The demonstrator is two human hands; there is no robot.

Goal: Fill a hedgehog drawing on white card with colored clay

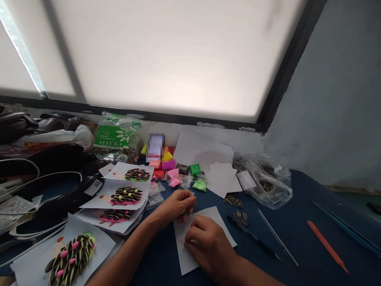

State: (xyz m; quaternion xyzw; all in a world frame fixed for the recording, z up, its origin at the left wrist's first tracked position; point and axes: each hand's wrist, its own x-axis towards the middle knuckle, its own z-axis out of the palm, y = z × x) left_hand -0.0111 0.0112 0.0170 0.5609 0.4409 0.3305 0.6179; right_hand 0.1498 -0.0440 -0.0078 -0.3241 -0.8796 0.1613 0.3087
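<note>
A white sheet of paper lies on the blue table under my hands. My left hand is closed over its upper left edge, fingers curled; a hint of green shows beneath them, too small to name. Resting low over the middle of the sheet, my right hand has its fingers bent together, their tips close to a faint tan mark on the paper. Whatever they pinch, if anything, is hidden. To the right are loose sunflower seeds and a black pen.
Hedgehog pictures made of seeds and clay are spread at left. Packets of coloured clay, a phone and a seed bag stand behind. A plastic bag, a thin rod and an orange tool lie at right.
</note>
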